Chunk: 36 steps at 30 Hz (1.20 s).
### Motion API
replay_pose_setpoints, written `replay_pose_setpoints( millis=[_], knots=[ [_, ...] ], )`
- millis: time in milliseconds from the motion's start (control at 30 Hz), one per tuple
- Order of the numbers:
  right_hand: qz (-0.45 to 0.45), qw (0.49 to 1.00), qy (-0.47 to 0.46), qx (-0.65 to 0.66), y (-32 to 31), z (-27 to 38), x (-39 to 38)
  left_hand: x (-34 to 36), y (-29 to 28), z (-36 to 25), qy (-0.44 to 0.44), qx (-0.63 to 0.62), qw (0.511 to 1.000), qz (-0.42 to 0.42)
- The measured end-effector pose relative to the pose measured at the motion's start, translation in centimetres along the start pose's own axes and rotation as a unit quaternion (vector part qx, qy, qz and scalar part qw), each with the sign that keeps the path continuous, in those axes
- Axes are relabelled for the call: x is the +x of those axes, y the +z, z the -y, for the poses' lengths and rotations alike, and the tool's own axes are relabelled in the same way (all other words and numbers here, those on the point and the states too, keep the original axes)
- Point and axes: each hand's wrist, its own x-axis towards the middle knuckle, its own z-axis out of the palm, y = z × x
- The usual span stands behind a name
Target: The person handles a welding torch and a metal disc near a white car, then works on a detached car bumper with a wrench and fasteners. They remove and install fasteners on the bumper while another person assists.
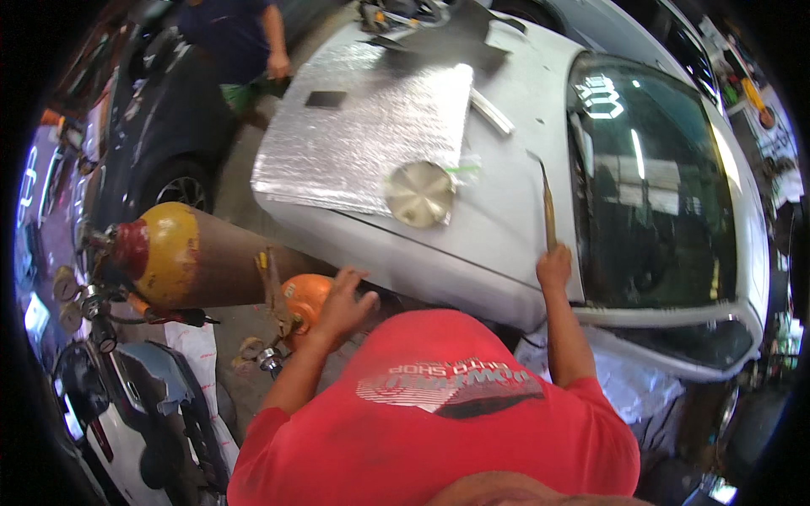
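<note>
My right hand (553, 266) is closed around the handle of a brass gas torch (549, 215). The torch points away from me over the pale car's panel, its thin bent tip near the rear of the dark glass. Over to the left, my left hand (347, 302) is held low with its fingers apart and nothing visible in them. Close beside it stands an orange gas cylinder (305, 295), partly covered by the hand. A silver foil sheet (354, 135) covers part of the car panel (515, 194), with a round metallic disc (420, 195) at its near corner.
A large brown and yellow gas cylinder (215, 253) with gauges lies across the left. Beyond the foil, dark sheet pieces (456, 38) rest on the car. A co-worker (232, 46) stands at the far left beside a dark car (169, 110). The car's window (654, 185) is at right.
</note>
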Motion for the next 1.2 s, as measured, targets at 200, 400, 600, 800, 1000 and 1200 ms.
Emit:
replay_pose_setpoints(
  millis=[200, 400, 600, 800, 1000, 1200],
  knots=[
    [0.070, 0.995, 0.073, 0.018, -1.6, 3.8, 8.7, -4.3, 1.3, -0.8, -0.075, -0.001, 0.995, -0.072],
    [0.055, 0.996, 0.066, 0.020, -0.3, 4.0, 10.6, -12.4, 7.3, -3.6, -0.157, -0.022, 0.985, -0.072],
    [0.081, 0.996, 0.045, -0.010, 0.0, 4.2, 10.5, -22.1, 12.2, -6.7, -0.241, -0.022, 0.958, -0.153],
    [0.092, 0.995, 0.009, -0.021, -1.4, 4.7, 8.9, -29.1, 14.5, -7.9, -0.307, -0.046, 0.937, -0.160],
    [0.095, 0.995, -0.034, -0.021, -0.6, 4.3, 7.5, -32.6, 15.4, -7.4, -0.323, -0.062, 0.923, -0.201],
    [0.062, 0.995, -0.042, -0.063, -1.0, 4.3, 3.5, -36.9, 13.8, -3.5, -0.315, -0.033, 0.935, -0.160]
  ],
)
